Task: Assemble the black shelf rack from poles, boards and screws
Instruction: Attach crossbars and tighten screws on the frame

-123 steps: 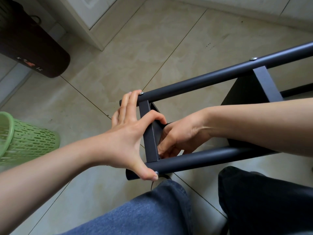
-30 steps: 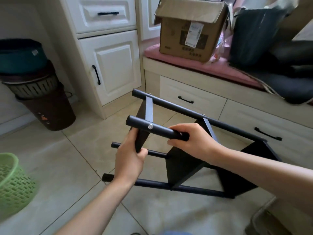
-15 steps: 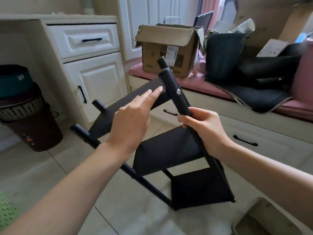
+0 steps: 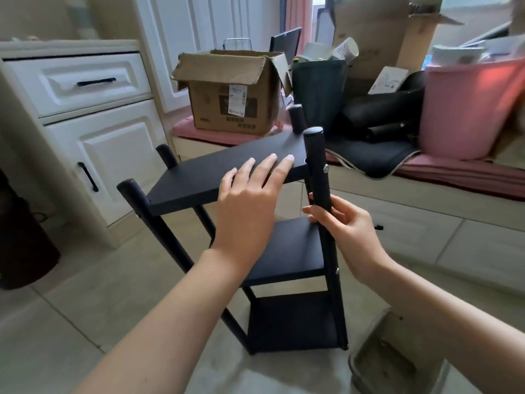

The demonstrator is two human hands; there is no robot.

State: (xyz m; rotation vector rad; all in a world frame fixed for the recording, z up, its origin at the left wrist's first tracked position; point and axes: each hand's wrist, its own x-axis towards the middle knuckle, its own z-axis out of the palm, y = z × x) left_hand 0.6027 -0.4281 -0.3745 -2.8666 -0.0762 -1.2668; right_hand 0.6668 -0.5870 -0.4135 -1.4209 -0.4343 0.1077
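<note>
While upright on the tiled floor [image 4: 85,294], between two bare forearms, stands the black shelf rack [image 4: 284,251] — three boards fixed to four poles. Nearest, low at the right edge, a dusty tan object, blurred and not identifiable. On the rack's near right pole [image 4: 319,172], right hand [image 4: 346,231] curled round the tube just under the top board [image 4: 227,172], thumb and fingers wrapped on either side; a silver screw [image 4: 325,167] visible in that pole above the grip, another lower down beside the middle board [image 4: 289,251]. Left hand [image 4: 250,200] laid flat on the top board, fingers straight and slightly spread, tips near the board's right end. Bottom board [image 4: 292,322] close to the floor. Behind and left, a white cabinet [image 4: 93,132] with black handles, and a dark bin [image 4: 20,245] at the left edge. Farther back, on a cushioned bench [image 4: 454,177] — an open cardboard box [image 4: 233,92], a dark container [image 4: 318,89] stuffed with items, black rolled things and a pink tub [image 4: 468,109].
</note>
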